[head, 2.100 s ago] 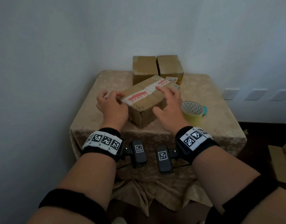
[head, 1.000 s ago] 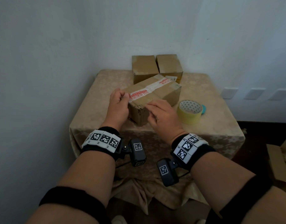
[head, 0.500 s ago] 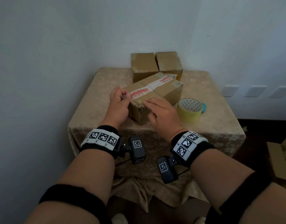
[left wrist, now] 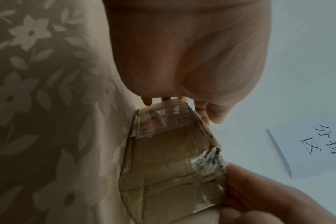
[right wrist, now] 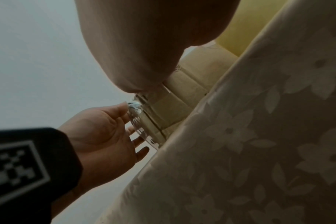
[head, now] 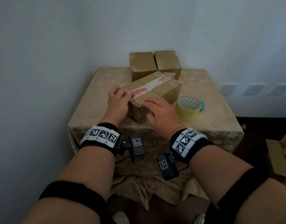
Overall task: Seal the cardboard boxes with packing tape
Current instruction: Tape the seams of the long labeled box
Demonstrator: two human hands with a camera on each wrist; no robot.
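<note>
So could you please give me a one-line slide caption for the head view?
Both hands press tape onto a cardboard box beside a tape roll.

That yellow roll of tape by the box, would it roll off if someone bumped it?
Probably not. The tape roll lies flat on its side on the tablecloth, so a nudge would likely slide it, not roll it. The cloth looks woven, which should add drag. Its open core suggests it is light and easy to lift.
</note>
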